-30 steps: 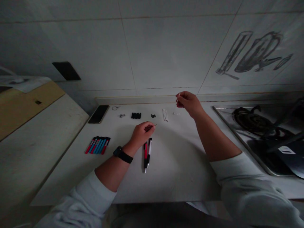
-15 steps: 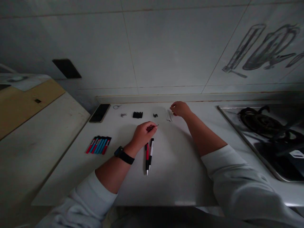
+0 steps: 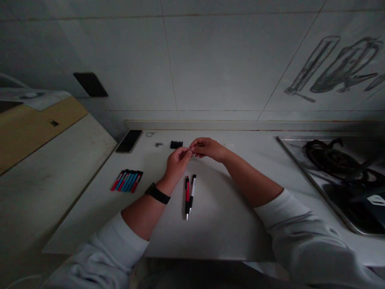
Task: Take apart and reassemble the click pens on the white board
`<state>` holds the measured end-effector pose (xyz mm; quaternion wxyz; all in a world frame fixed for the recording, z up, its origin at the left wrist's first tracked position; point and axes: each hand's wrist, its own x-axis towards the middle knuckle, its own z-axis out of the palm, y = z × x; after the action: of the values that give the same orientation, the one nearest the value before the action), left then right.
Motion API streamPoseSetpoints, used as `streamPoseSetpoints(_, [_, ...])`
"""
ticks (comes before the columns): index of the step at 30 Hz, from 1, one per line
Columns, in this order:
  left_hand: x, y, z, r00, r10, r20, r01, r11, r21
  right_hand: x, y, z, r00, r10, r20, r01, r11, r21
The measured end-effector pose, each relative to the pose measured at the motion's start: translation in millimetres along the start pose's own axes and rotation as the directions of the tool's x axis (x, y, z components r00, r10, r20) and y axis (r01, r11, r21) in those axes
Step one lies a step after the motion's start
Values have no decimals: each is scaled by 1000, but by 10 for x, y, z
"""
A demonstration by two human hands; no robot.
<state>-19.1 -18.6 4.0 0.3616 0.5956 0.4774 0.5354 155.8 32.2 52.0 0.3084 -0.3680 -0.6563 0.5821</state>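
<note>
My left hand, with a black watch at the wrist, meets my right hand above the counter. Both sets of fingertips are pinched together, and what lies between them is too small and covered to name. Below them rest a red and black pen and a white and black pen, side by side with tips toward me. Behind the hands is a row of short black pieces, with small metal springs to its left. My right hand mostly hides the thin rods behind it.
A row of red and blue pen barrels lies at the left. Behind it are a phone and a thin ring. Small whitish pieces lie beyond my right wrist. A gas stove borders the counter on the right.
My right hand has moved left from the thin rods to meet my left hand. My left hand has shifted slightly up and left; the dark pointed piece in its fingers no longer shows.
</note>
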Motion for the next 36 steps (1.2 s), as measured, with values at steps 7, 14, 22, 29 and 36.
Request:
streamPoseSetpoints(7, [4, 32, 24, 999, -36, 9, 36, 999, -15, 98, 20, -126, 990, -34, -134, 35, 999, 1])
streamPoseSetpoints(14, [3, -43, 43, 999, -39, 13, 40, 999, -10, 353, 9, -550, 920, -122, -372, -100, 845, -525])
streamPoseSetpoints(22, [-4, -42, 39, 998, -28, 47, 29, 1000, -9, 436, 183, -435, 960, -25, -278, -255, 334, -908])
streamPoseSetpoints(29, [0, -44, 34, 999, -10, 47, 10, 1000, -7, 462, 213, -412, 966, 25, -257, -255, 252, -934])
streamPoseSetpoints(36, [2, -28, 18, 999, -22, 49, 23, 1000, -11, 463, 253, -442, 981, 32, -191, -191, 311, -931])
